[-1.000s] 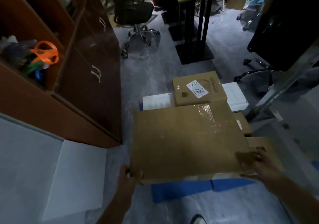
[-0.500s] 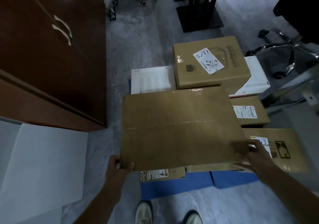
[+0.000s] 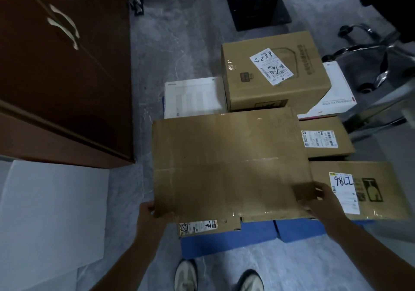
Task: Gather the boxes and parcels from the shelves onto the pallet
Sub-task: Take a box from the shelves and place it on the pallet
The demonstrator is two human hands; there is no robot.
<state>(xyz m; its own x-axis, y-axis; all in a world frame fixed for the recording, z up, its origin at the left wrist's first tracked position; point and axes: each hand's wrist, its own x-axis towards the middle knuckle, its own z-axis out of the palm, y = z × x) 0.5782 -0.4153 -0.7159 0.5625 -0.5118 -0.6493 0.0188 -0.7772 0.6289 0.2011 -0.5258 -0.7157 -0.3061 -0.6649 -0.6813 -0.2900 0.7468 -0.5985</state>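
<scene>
Below, flat carton (image 3: pixel 229 162) over blue pallet (image 3: pixel 224 239), cabinet (image 3: pixel 67 77) left, labelled boxes (image 3: pixel 325 149) right

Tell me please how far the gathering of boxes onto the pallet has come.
Done: a tall labelled box, a white box and two smaller labelled boxes sit on the blue pallet. In hand: left hand and right hand grip the large flat box by its near corners, over that stack. Left: letting go; shelves are out of view.
</scene>
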